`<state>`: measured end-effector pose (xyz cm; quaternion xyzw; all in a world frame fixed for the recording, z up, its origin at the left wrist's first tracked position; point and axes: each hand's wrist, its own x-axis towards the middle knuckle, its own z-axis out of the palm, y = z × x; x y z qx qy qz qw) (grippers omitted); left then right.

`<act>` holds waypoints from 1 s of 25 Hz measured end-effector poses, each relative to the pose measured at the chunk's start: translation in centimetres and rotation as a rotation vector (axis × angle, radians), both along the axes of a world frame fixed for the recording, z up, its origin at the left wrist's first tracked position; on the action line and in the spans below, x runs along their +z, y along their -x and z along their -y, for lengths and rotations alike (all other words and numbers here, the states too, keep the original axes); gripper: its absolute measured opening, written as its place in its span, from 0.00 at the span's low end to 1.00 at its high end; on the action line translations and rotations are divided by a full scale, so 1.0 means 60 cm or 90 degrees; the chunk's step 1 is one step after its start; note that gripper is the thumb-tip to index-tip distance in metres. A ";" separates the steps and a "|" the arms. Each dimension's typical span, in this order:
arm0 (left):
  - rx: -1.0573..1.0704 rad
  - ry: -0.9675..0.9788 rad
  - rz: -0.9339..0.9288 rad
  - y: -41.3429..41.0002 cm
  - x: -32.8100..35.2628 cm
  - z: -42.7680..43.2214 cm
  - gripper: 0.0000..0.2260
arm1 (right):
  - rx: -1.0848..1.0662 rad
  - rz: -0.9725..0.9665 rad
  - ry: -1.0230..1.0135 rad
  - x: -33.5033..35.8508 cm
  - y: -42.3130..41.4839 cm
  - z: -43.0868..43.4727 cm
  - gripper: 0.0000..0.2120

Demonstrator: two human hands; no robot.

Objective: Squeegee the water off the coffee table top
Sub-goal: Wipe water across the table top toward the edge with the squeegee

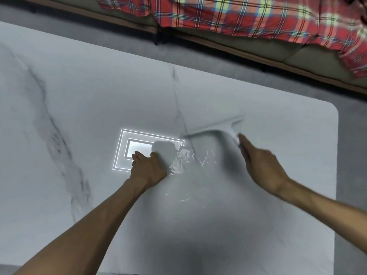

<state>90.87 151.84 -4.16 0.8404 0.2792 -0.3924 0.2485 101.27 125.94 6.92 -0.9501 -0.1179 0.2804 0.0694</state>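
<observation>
A white marble-patterned coffee table top fills most of the view. A puddle of water glistens near its middle. My right hand grips the handle of a pale squeegee, blurred by motion, whose blade lies just beyond the puddle. My left hand rests on the table left of the water, fingers curled in a loose fist with nothing in it.
A ceiling light's rectangular reflection glows beside my left hand. A sofa edge with a red plaid cloth runs along the far side. Grey floor lies past the table's rounded right corner.
</observation>
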 end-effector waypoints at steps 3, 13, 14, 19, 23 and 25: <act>0.008 0.006 -0.013 -0.006 -0.003 -0.003 0.29 | -0.048 0.069 -0.046 -0.034 -0.124 -0.074 0.21; -0.005 0.053 -0.020 -0.002 -0.004 -0.022 0.29 | -0.116 -0.093 0.012 -0.080 -0.024 -0.083 0.31; -0.015 0.062 -0.018 -0.001 -0.004 -0.024 0.28 | -0.105 -0.140 0.023 -0.066 0.012 -0.062 0.32; 0.027 0.067 -0.005 -0.005 0.003 -0.021 0.30 | -0.127 -0.194 0.053 -0.002 0.020 -0.027 0.25; -0.025 0.070 -0.019 0.002 -0.011 -0.028 0.24 | -0.265 -0.077 -0.031 -0.017 -0.131 -0.067 0.15; -0.030 0.077 -0.034 0.004 -0.015 -0.030 0.26 | -0.310 -0.031 -0.050 -0.038 -0.194 -0.086 0.16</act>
